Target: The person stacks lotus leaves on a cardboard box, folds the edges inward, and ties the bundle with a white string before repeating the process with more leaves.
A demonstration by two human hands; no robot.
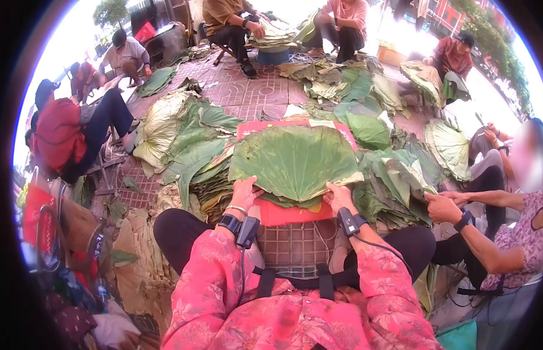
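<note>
We sit on the ground with a red board (pixel 286 213) lying across our lap, and on it rests a stack of big green leaves (pixel 294 160). The stack covers almost the whole board; only the near edge and a strip at the far edge stay bare. The top leaf is folded into a fan shape, with its straight fold toward the near edge of the board.

Our left hand (pixel 245 191) lies at the near-left corner of the stack. Its fingers are curled over the leaf edge and the thumb is on top, so it grips the leaf there. Our right hand (pixel 339 195) is at the near-right corner of the stack. It is also half closed, with the fingers bent around the leaf edge and pressing it down. Both wrists wear a black band (pixel 229 223) with a small device, and the sleeves are pink with flowers.

Beside the board, on the left and on the right, more leaves (pixel 184 146) lie in loose piles on the paved ground. At the right, the hand (pixel 442 207) of another person reaches to a pile just beside our board; we cannot tell if it holds a leaf. Further away, several people sit around other leaf piles, and one group works at a blue basin (pixel 273 56).
</note>
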